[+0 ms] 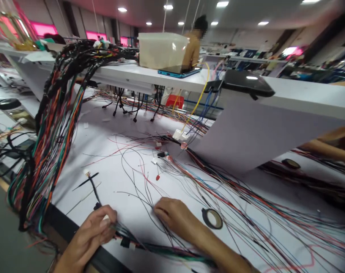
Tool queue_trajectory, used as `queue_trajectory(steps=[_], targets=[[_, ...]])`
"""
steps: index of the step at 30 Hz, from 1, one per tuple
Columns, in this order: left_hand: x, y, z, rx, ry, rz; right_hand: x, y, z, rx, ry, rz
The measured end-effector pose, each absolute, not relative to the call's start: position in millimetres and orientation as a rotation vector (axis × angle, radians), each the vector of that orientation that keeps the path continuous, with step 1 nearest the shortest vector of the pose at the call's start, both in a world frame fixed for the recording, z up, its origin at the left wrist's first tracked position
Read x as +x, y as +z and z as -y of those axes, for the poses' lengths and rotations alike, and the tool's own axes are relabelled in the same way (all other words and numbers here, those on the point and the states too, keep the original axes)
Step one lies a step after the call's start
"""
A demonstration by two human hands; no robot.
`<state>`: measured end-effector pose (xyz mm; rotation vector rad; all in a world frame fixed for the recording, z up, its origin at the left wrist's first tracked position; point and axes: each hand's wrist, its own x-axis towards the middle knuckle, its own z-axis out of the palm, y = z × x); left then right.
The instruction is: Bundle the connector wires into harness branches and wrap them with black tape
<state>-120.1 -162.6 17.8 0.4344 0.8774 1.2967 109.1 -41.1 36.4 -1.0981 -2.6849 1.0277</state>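
Observation:
My left hand [94, 231] is at the bench's front edge, its thumb and fingers pinched on a wire harness; a small pale bit shows between the fingertips. From this hand a black-taped branch [95, 189] runs up to a small white connector [87, 173]. Toward the right, the harness's bundled wires [166, 250] pass under my right forearm. Thin dark wires [146, 195] run into my right hand [175, 216], whose curled fingers close on them, fingertips partly hidden. A roll of black tape [212, 218] lies to the right of that hand.
A thick hanging harness [57, 125] stands at the left. Long loose wires [240, 216] cross the bench at right. Above, a shelf [121, 71] carries a plastic bin [161, 51], a phone [179, 72] and a dark device [248, 81]. Another person's arm [328, 148] reaches in at right.

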Motion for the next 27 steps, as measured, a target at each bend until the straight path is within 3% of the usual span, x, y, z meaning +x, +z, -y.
queue_trajectory(steps=[5, 11, 16, 21, 27], targets=[[-118.2, 10.0, 168.0, 0.499, 1.330, -0.904, 54.6, 19.9, 47.7, -1.356, 0.670, 2.818], [-119.4, 15.2, 142.8, 0.977, 1.350, -1.573, 10.1, 12.4, 15.2, -1.486, 0.657, 2.653], [-126.4, 20.2, 129.6, 0.775, 1.222, -1.568, 5.1, 3.7, -4.5, -1.504, 0.881, 2.433], [-130.9, 18.6, 119.0, 0.612, 1.190, -1.355, 13.0, -3.0, -1.5, -1.250, 1.296, 2.160], [-129.6, 16.6, 110.1, 0.713, 1.327, -1.227, 6.2, 7.4, 3.9, -1.002, 1.587, 1.914]])
